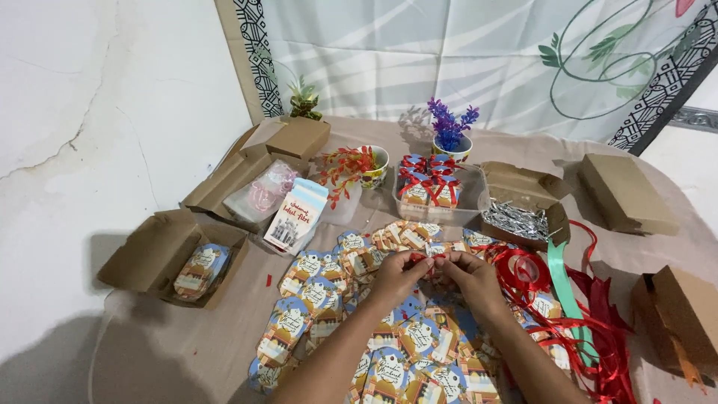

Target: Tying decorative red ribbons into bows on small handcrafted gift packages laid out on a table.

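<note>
My left hand (398,275) and my right hand (470,275) meet over the middle of the table, fingertips pinched on a thin red ribbon (428,259) stretched between them. The ribbon lies on a small printed packet mostly hidden under my fingers. Around and under my forearms spreads a pile of several blue and orange printed packets (321,299). A clear plastic tub (473,203) just beyond my hands holds packets tied with red bows (430,185).
A red ribbon spool (523,269) and loose red ribbon (598,337) lie at the right, beside a green ribbon (557,273). Brown cardboard boxes (157,251) ring the table; one (542,191) holds silver shreds. Small potted plants (449,135) stand at the back.
</note>
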